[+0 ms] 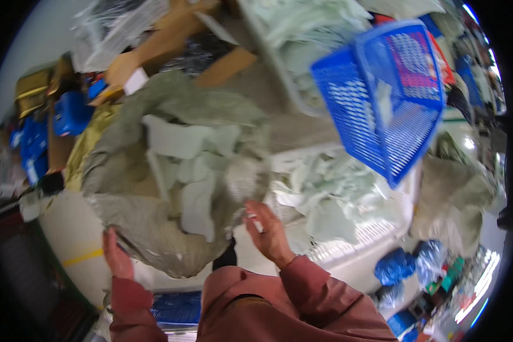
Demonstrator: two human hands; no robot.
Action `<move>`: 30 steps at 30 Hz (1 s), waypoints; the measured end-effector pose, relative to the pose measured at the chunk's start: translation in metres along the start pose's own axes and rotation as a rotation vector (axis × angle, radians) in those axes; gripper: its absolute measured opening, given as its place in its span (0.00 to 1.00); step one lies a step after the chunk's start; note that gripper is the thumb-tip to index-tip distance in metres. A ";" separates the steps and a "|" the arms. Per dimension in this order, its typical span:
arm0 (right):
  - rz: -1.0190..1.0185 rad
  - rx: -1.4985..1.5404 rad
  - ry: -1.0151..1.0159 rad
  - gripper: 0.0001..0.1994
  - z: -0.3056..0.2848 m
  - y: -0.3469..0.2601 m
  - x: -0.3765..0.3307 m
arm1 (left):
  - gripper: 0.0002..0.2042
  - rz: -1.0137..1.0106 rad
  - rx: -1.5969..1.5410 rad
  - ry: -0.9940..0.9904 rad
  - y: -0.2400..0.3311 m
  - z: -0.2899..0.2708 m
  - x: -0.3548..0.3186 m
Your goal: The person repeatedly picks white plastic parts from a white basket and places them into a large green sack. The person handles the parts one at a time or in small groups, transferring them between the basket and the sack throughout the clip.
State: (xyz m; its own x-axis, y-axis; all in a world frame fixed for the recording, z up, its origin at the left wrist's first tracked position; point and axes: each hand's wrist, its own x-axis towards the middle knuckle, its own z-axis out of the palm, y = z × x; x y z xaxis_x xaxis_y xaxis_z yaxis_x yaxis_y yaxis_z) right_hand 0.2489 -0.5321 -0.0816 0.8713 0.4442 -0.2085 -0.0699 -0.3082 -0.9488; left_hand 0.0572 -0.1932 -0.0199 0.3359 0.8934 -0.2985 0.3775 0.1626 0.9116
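Note:
A large grey-green woven sack [148, 211] stands wide-mouthed before me. Pale green-white flat pieces [196, 196], curved in outline, lie inside it. My left hand [118, 257] rests against the sack's near left side, fingers stretched out. At the sack's right rim is my right hand [268, 233], its thumb and fingers apart and slightly bent, the fingertips near or touching the sack. Motion blurs them somewhat. Right of this hand a white perforated crate [347, 251] holds more of the pale pieces [339, 196].
A blue perforated basket [353, 108] tilts over the white crate's far side. Behind it, a pale bin [293, 94] is full of similar pieces. Cardboard boxes [154, 40] are at the far left. Another sack [453, 196] and blue bags [394, 267] lie at the right.

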 end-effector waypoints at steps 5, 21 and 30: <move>0.153 0.085 0.028 0.15 -0.066 0.042 -0.057 | 0.22 0.528 0.617 -0.141 0.041 0.040 -0.050; 0.771 -0.559 0.684 0.31 -0.421 0.388 -0.233 | 0.27 0.110 0.504 -1.323 -0.192 0.465 -0.313; 0.922 0.013 0.944 0.40 -0.479 0.431 -0.229 | 0.31 0.511 0.652 -1.399 -0.264 0.662 -0.379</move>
State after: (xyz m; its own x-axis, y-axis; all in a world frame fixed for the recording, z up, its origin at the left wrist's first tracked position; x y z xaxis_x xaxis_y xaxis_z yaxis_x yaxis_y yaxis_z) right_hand 0.2517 -1.1697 -0.3289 0.5031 -0.6782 -0.5357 -0.8162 -0.1691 -0.5524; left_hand 0.4011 -0.8523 -0.3343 0.8758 -0.3210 -0.3604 0.1460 -0.5356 0.8318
